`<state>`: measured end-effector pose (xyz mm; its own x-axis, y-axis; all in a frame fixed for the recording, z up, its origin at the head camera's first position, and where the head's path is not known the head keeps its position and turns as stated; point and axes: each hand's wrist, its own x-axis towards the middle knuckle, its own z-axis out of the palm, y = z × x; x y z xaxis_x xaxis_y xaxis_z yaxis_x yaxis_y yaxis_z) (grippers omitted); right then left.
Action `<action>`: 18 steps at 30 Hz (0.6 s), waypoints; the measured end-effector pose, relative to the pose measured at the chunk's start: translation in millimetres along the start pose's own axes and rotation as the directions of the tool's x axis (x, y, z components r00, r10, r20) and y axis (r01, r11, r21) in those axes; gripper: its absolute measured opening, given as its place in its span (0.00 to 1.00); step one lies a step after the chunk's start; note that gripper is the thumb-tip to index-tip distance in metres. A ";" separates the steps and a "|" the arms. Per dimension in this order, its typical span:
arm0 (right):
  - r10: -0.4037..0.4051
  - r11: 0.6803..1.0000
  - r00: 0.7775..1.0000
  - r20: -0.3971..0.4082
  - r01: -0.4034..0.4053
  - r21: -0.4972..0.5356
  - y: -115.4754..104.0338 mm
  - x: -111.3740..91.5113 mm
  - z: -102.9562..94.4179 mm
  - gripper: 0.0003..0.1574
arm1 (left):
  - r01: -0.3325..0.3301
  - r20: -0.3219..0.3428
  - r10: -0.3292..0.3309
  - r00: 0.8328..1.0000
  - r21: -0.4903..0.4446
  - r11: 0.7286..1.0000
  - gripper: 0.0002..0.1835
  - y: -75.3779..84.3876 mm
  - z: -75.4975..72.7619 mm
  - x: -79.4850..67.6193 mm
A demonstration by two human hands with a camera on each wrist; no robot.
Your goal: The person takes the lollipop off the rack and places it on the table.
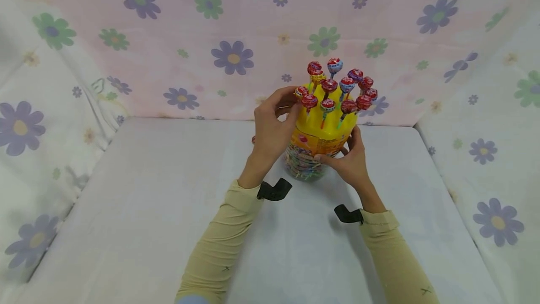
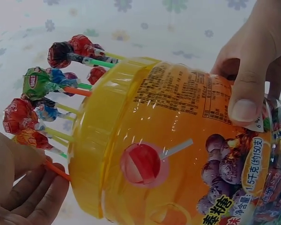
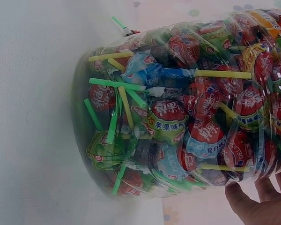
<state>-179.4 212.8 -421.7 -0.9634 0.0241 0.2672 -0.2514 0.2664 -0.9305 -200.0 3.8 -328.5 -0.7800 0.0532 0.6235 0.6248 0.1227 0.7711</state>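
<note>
A clear plastic jar (image 3: pixel 131 183) with an orange label (image 2: pixel 178 140) stands on the table, packed with wrapped lollipops. Several lollipops stand stick-down in its yellow lid (image 2: pixel 91 154), their wrapped heads upward. At the lid's left edge my left hand (image 1: pixel 274 118) pinches a lollipop by its orange stick (image 2: pixel 57 170), whose end meets the lid; the fingers partly cover its head. My right hand (image 1: pixel 352 161) grips the jar's right side, thumb across the front near the label's lower edge and fingers round the back.
Another lollipop (image 3: pixel 131 32) lies on the white table (image 1: pixel 168 191) left of the jar, mostly behind my left hand in the head view. Flower-printed cloth (image 1: pixel 177 60) hangs behind and at both sides. A black wrist mount (image 1: pixel 274 190) sticks out from the left sleeve.
</note>
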 end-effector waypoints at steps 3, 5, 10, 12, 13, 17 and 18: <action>-0.008 1.000 1.000 0.000 0.008 0.000 12.7 3.0 0.6 0.60 | -0.011 -0.035 0.011 0.999 0.003 1.000 0.16 0.3 -0.1 0.4; -0.007 1.000 1.000 0.001 0.007 0.002 12.9 2.9 1.3 0.60 | -0.024 -0.063 0.024 0.998 -0.005 1.000 0.15 1.1 -0.7 1.5; -0.009 1.000 1.000 0.006 0.009 0.003 12.5 4.0 1.9 0.62 | -0.066 -0.113 0.062 0.992 -0.032 0.997 0.16 0.0 -6.3 3.9; -0.011 1.000 1.000 0.007 0.011 0.006 12.4 4.0 1.4 0.61 | -0.062 -0.121 0.057 0.991 -0.036 0.997 0.16 -2.3 -9.6 2.8; -0.011 1.000 1.000 0.006 0.011 0.007 12.3 3.8 1.1 0.61 | -0.052 -0.123 0.047 0.991 -0.038 0.998 0.16 -4.0 -11.2 1.8; -0.016 1.000 1.000 0.002 0.016 0.011 11.5 2.7 -0.6 0.59 | 0.001 -0.129 -0.006 0.992 -0.040 0.999 0.16 -13.2 -18.5 -5.7; -0.018 1.000 1.000 0.003 0.018 0.011 11.3 2.5 -0.9 0.59 | 0.018 -0.129 -0.023 0.991 -0.045 0.999 0.16 -16.1 -20.4 -8.2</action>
<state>-184.6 216.7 -431.3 -0.9588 0.0164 0.2835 -0.2700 0.2564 -0.9281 -203.0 -18.8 -343.4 -0.7831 -0.0781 0.6169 0.6120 0.0794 0.7869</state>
